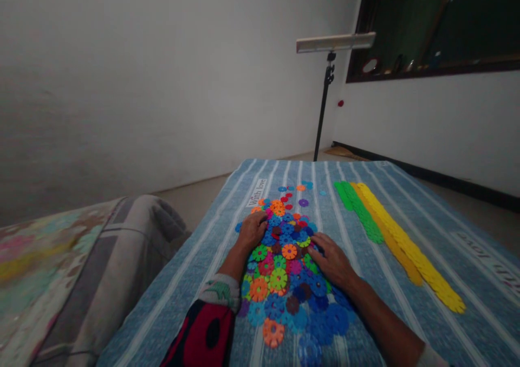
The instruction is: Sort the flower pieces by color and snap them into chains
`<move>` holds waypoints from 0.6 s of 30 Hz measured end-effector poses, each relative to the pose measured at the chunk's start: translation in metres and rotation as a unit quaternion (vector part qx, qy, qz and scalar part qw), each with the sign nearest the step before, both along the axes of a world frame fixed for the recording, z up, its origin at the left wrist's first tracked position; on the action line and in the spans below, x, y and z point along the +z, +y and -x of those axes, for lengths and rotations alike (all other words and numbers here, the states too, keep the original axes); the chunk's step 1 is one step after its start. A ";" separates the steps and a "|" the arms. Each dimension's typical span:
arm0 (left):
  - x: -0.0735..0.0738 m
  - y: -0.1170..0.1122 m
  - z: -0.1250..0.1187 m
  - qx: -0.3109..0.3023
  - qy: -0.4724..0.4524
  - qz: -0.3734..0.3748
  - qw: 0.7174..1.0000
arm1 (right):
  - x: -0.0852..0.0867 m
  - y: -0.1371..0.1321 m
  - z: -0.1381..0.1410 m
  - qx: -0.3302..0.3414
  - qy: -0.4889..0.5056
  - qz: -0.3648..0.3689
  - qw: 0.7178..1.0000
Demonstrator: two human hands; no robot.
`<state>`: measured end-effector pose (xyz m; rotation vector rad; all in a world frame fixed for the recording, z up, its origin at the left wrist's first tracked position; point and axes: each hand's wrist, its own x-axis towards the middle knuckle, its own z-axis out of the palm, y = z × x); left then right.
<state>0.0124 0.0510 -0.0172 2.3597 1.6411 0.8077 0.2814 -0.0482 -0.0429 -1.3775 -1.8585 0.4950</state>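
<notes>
A heap of notched plastic flower discs (278, 277) in blue, orange, green, pink and other colours spreads over the striped cloth. My left hand (252, 230) rests palm down on the heap's left edge, fingers lying over the discs near some pink and blue ones. On the opposite side, my right hand (332, 257) lies against the heap with thumb and fingers apart. Its fingertips are close to a yellow-green disc (304, 242); whether they touch it is hard to tell. Neither hand visibly grips a disc.
Right of the heap lie overlapping rows of discs: a green row (359, 211), an orange-yellow row (396, 253) and a yellow row (418, 256). A few loose discs (301, 188) lie farther back. A blanket-covered surface (134, 248) stands left; a light stand (322, 112) rises behind.
</notes>
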 end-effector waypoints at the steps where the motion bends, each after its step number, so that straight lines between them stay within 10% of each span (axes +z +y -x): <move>1: 0.000 0.000 0.000 0.002 0.005 -0.001 1.000 | 0.003 -0.001 -0.002 0.004 0.015 0.003 1.000; 18: 0.004 -0.001 -0.003 0.018 0.010 0.022 1.000 | 0.004 -0.044 -0.012 0.021 -0.025 -0.017 0.999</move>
